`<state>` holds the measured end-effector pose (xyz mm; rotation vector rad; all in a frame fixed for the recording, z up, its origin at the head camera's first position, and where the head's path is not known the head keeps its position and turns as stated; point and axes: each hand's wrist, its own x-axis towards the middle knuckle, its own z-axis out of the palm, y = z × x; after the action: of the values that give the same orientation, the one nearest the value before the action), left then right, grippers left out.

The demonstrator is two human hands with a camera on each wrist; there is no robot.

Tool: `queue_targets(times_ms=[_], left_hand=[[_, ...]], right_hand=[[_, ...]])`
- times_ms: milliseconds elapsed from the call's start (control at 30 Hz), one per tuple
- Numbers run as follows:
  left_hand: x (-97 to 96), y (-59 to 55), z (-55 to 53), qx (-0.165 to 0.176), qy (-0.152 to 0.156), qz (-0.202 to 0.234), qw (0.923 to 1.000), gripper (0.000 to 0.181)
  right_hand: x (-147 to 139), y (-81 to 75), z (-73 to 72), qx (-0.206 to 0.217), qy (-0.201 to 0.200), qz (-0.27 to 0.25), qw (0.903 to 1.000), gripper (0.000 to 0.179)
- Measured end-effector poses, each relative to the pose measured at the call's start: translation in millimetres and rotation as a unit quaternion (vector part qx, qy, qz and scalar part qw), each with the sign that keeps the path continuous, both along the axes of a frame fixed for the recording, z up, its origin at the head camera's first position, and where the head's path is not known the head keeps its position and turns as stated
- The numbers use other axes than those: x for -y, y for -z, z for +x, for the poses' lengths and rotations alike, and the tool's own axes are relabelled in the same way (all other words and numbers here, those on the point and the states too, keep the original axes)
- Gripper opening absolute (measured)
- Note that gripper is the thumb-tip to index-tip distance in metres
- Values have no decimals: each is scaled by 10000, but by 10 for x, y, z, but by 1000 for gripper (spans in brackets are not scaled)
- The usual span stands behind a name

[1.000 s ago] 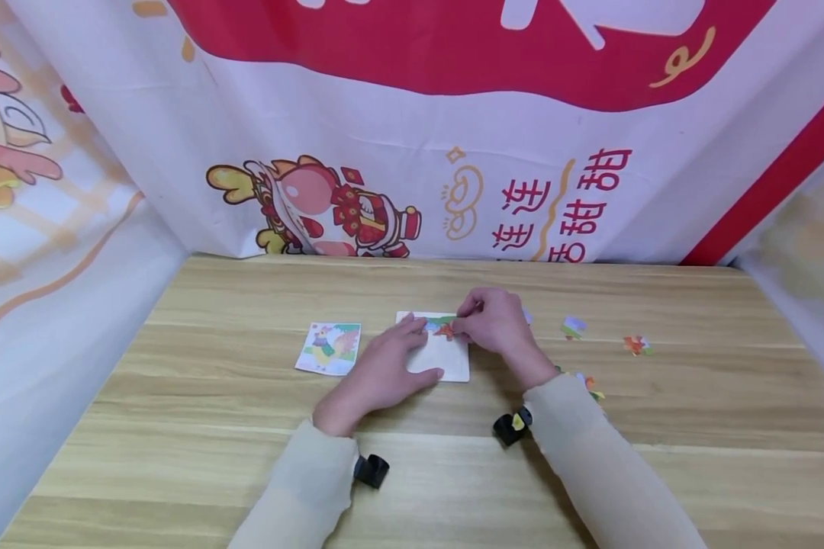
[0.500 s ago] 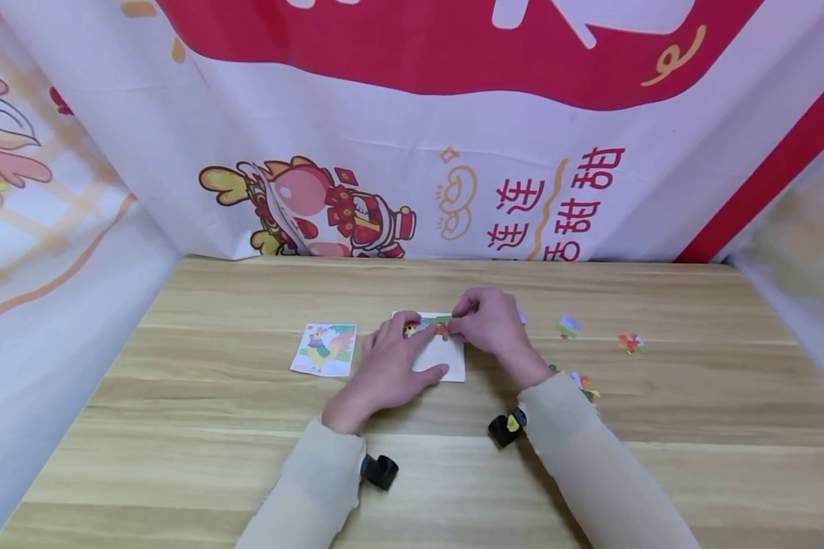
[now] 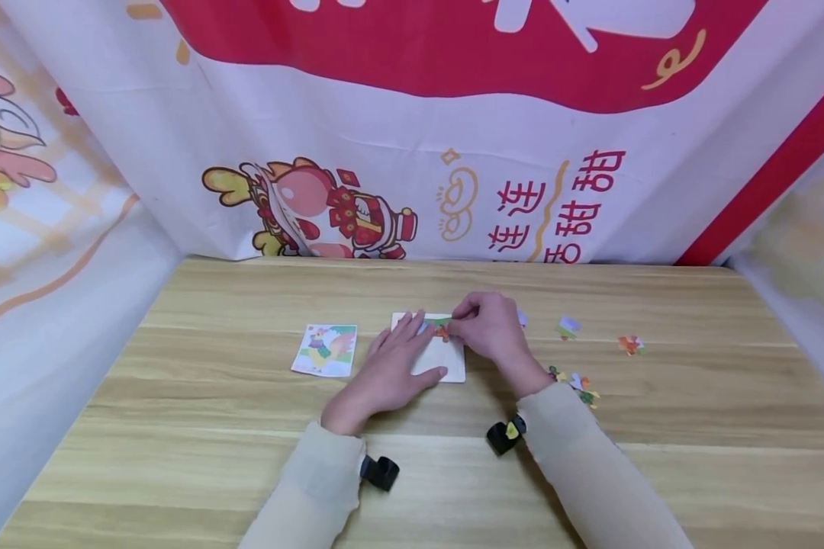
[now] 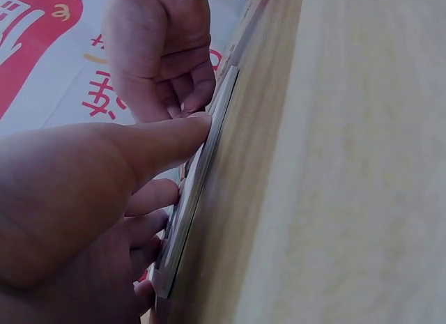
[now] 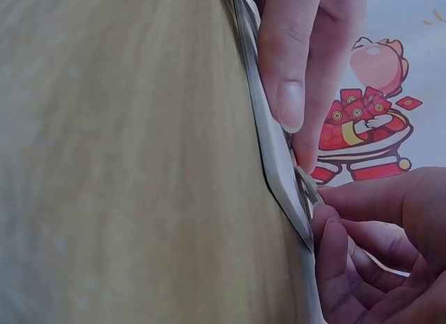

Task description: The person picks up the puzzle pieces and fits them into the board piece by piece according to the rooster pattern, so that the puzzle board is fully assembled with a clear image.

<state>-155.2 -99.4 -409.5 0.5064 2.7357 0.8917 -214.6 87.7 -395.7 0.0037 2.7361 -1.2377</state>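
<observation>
A white square puzzle board (image 3: 446, 367) lies on the table, with colourful pieces along its far edge. My left hand (image 3: 390, 374) rests across its left side, fingers stretched forward and thumb out at the near edge. Those fingers cover part of the fitted pieces. At the board's far right corner my right hand (image 3: 490, 328) pinches a puzzle piece (image 5: 309, 187) between thumb and forefinger, tilted against the board in the right wrist view. Orange and green puzzle pieces (image 3: 442, 331) show beside its fingertips. The left wrist view shows the board edge-on, with the left thumb (image 4: 174, 139) along it.
A picture card of a rooster (image 3: 324, 351) lies left of the board. To the right are a blue-green loose piece (image 3: 568, 328), an orange loose piece (image 3: 632, 345) and a small pile of pieces (image 3: 580, 385) by the right sleeve. A printed curtain (image 3: 398, 130) stands behind the table.
My left hand shifted slightly left, its fingers drew back, baring a yellow piece at the upper left, then stretched forward over it again. My right hand stays at the far right corner.
</observation>
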Motion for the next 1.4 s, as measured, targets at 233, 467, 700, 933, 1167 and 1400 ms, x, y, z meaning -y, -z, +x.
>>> queue_targets(times_ms=[233, 467, 700, 933, 1167, 1400], left_hand=[[-8, 11, -3, -16, -22, 106, 9999, 72], [-19, 11, -12, -113, 6, -6, 9999, 66], [-33, -10, -26, -101, -41, -222, 9997, 67], [-30, -16, -8, -57, -64, -214, 9997, 67], [-31, -34, -12, -59, -71, -262, 9996, 67], [-27, -2, -18, -81, -70, -198, 9997, 66]], right_hand=[[-7, 0, -3, 32, -49, 106, 9999, 9], [-24, 3, -8, -262, -184, 295, 9991, 7], [-127, -37, -6, -155, -774, 321, 9964, 14], [-180, -29, 12, -69, -1104, 358, 9932, 26], [-187, -15, 30, -147, -955, 395, 9945, 21], [-221, 33, 34, -363, -854, 347, 9951, 15]])
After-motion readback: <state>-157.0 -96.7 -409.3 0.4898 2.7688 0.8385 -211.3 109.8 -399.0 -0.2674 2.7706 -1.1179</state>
